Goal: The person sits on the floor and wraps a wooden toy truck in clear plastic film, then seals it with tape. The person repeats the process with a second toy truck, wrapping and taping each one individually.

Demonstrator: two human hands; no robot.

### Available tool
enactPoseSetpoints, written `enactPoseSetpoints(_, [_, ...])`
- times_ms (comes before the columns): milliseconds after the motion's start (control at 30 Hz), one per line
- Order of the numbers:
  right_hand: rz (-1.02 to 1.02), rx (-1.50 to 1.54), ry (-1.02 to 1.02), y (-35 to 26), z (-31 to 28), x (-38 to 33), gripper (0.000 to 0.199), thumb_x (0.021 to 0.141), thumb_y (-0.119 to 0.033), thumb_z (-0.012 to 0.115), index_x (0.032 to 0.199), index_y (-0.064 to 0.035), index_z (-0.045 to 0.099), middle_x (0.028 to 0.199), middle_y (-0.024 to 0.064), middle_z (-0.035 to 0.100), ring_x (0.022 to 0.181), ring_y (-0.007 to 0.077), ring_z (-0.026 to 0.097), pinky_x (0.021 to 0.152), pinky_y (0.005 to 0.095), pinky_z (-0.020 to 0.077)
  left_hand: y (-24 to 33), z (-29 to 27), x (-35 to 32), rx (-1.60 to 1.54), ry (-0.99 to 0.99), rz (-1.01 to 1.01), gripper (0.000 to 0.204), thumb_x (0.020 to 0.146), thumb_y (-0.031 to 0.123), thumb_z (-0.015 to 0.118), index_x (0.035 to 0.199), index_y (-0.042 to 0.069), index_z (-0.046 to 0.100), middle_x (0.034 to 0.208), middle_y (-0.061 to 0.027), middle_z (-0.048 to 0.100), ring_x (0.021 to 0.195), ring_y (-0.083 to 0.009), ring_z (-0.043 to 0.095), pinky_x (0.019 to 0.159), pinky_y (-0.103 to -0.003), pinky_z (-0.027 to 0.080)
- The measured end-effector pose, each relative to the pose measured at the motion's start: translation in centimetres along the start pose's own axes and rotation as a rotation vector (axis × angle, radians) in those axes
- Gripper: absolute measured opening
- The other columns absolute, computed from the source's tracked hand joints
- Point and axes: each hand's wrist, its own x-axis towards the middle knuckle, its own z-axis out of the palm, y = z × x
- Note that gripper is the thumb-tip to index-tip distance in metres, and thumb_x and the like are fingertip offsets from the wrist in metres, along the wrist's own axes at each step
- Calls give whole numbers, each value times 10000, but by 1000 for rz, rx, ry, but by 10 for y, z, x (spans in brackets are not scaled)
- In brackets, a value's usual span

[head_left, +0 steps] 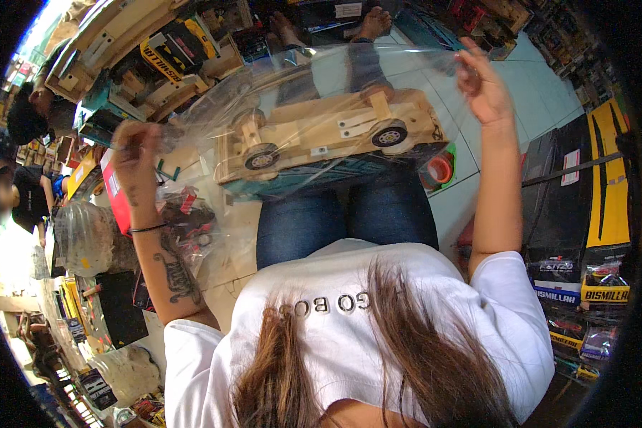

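A wooden toy truck (310,135) with black wheels rests across my thighs, its underside turned up and a dark teal side facing me. Over it stretches a clear plastic sheet (214,118), drawn out between my two hands; whether it is a bag I cannot tell. On the left, my left hand (137,146) is closed on one side of the plastic, slightly smeared by motion. Raised at the upper right, my right hand (486,93) pinches the other edge between thumb and fingers. The truck shows through the plastic, and neither hand touches it.
Close by on the right stand black and yellow packed boxes (563,192). An orange-red tape roll (439,170) lies on the tiles beyond my right knee. Crumpled plastic (192,221) is at my left. Wooden toy parts (107,50) and another person's bare feet (372,25) are ahead.
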Motion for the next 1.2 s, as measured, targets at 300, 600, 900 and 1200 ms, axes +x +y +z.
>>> enactPoseSetpoints(300, [313,396,-359,10,-14,22,301,940,-300,525,1099,-49,571,879,76,628,523,79,428,449,204,355,61,88,42,513,-103,667,414,749,146,743,1102,2,581,1117,-165,595,1064,-325,555,919,-381,433])
enactPoseSetpoints(600, [-32,-10,-19,22,-62,2,353,836,-134,636,1173,-47,579,985,61,632,806,150,569,705,270,445,59,211,118,389,-1213,-134,533,936,513,456,1013,17,637,841,-155,649,748,-241,621,729,-356,488])
enactPoseSetpoints(900, [-143,-733,-1022,37,4,20,969,541,-295,870,1363,-62,412,1328,128,501,1236,256,464,1049,366,362,62,203,122,449,-1119,129,634,871,643,465,806,50,680,658,-59,603,638,-159,544,641,-315,456])
enactPoseSetpoints(1200, [-434,-1100,-751,40,28,-16,1110,476,-390,869,1412,-96,351,1356,145,454,1262,310,427,1064,405,329,70,155,111,534,-1318,243,361,873,367,601,820,9,599,728,-116,619,665,-217,559,624,-352,437])
